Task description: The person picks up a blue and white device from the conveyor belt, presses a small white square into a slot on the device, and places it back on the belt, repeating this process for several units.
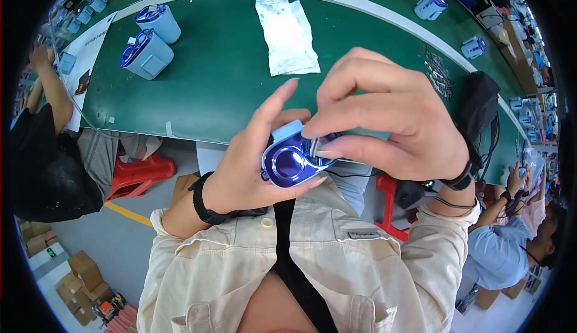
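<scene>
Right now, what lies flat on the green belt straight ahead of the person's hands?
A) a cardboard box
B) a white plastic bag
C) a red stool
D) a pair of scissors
B: a white plastic bag lies flat on the green belt, beyond the left hand and right hand, which hold a small blue device.

Small light-blue plastic housing (290,157) with a glossy, deep-blue metallic oval face, held above the near edge of the green belt and tilted toward the camera. A small silvery metal piece (314,146) (detail too small to tell) is pressed against its upper right rim.
</scene>
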Demonstrator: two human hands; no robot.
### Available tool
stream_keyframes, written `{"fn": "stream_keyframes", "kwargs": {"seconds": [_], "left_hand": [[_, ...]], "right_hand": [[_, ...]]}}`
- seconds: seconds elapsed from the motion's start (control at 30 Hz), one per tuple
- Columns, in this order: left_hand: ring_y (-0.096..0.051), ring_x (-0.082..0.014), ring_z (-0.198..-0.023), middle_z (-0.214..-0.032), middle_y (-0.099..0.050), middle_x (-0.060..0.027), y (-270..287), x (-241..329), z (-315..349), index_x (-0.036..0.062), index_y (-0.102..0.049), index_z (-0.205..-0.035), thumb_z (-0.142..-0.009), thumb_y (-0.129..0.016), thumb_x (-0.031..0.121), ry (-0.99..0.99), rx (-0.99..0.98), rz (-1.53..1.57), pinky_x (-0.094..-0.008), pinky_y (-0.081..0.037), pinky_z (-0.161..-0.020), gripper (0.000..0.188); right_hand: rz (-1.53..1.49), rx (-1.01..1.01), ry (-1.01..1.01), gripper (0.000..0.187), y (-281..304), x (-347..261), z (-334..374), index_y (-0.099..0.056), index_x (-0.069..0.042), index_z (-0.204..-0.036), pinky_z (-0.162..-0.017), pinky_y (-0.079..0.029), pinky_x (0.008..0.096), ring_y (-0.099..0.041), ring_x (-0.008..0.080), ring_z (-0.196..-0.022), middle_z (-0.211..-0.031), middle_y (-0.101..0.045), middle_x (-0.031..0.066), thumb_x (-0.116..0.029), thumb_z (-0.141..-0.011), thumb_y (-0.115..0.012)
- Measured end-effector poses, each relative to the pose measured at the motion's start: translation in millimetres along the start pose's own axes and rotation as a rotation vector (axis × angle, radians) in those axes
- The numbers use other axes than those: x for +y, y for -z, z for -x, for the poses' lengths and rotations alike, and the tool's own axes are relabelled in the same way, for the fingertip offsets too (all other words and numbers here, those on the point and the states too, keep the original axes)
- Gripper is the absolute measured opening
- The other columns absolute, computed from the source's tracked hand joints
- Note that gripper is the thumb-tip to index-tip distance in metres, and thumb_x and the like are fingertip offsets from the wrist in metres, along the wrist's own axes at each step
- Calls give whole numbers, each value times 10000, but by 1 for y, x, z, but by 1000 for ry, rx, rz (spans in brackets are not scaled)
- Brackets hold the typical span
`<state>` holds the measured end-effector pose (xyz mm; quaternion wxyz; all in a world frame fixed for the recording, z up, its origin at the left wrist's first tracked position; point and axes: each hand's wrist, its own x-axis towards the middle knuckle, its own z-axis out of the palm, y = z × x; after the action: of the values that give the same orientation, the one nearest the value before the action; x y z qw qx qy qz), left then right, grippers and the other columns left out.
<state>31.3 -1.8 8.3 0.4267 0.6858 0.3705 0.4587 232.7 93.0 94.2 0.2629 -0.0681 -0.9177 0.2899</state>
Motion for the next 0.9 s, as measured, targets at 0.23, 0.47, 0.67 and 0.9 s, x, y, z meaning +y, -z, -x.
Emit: {"fn": "stream_keyframes", "kwargs": {"seconds": [0.23, 0.47, 0.67, 0.9], "left_hand": [[-633, -255, -1047, -1157, -601, -179, -10, 10, 6, -21, -186, -1472, -661, -870, 117, -81, 175, -400, -337, -502, -891, 1069], [-664, -313, -894, -1070, -620, -223, -16, 3, -2, -75, -263, -1419, -702, -823, 124, -223, 349, -608, -356, -545, -754, 932], [-661, -292, -892, -1104, -616, -185, -14, 1, -1, -67, -220, -1434, -716, -816, 121, -261, 352, -740, -364, -538, -759, 952], [-664, -340, -844, -1097, -615, -269, -15, -5, -10, -131, -411, -1303, -769, -740, 120, -518, 455, -929, -408, -563, -681, 676]], "right_hand": [[52, 168, -219, 146, -18, -17, 12, -698, -29, -828, -633, -430, 320, -567, 214, -700, -766, -627, 63, -60, -714, -783], [268, 445, -269, 147, -47, -26, 22, -700, -19, -817, -612, -410, 315, -555, 205, -638, -725, -617, 53, -37, -695, -779], [537, 505, -185, 179, -56, -30, 22, -703, -4, -832, -607, -388, 332, -546, 206, -614, -728, -610, 57, -14, -666, -767], [727, 470, -289, 208, -72, -49, 22, -697, 14, -873, -612, -378, 339, -541, 231, -627, -737, -591, 70, -13, -672, -744]]}}
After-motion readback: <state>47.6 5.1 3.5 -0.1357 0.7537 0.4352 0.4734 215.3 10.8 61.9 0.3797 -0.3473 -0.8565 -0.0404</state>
